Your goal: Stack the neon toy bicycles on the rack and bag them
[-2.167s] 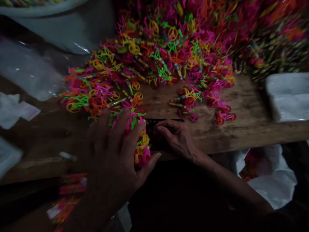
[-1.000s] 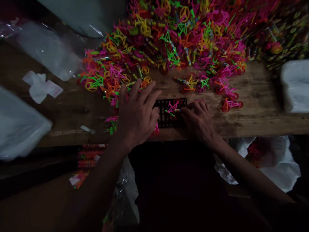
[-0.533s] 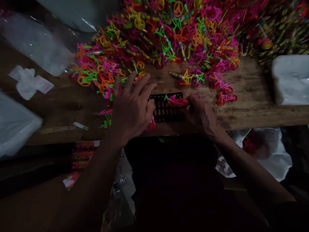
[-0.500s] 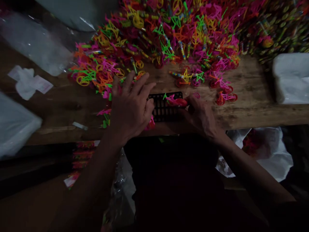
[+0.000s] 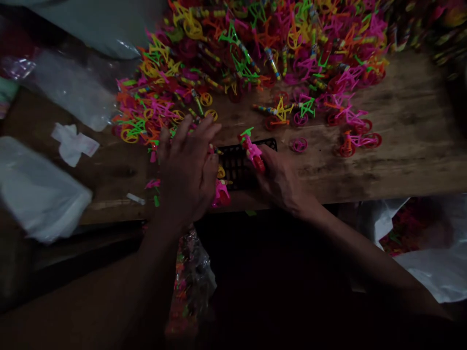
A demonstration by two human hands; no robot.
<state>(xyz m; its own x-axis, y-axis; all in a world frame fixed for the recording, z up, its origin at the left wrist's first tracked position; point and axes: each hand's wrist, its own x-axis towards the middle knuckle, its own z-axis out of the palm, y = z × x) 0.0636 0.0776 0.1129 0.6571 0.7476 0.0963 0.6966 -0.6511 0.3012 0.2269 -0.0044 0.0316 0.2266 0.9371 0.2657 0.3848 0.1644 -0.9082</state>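
My right hand point(image 5: 282, 180) pinches a small pink toy bicycle point(image 5: 252, 149) with green handlebars and a red wheel, tilted over a black slotted tray point(image 5: 268, 143). Across the left end of that tray lies my left hand point(image 5: 189, 170), palm down, its fingers stretched out. By its thumb, another pink toy piece point(image 5: 221, 193) with red parts pokes out at the tray's near left corner. What lies beneath the left palm is hidden. Just right of the tray, a loose magenta wheel point(image 5: 299, 144) rests on the wooden table point(image 5: 408, 155).
A large heap of colourful toy bicycles point(image 5: 248, 53) covers the table's far side. Some bicycles point(image 5: 359, 140) lie apart at right. Plastic bags point(image 5: 40, 189) and a crumpled white paper point(image 5: 73, 145) are at left. An open bag point(image 5: 430, 262) of colourful pieces sits below the front edge.
My right hand has moved left over the tray, and the toy bicycle has turned from nearly level to steeply tilted. My left hand has shifted slightly left. The view has shifted too.
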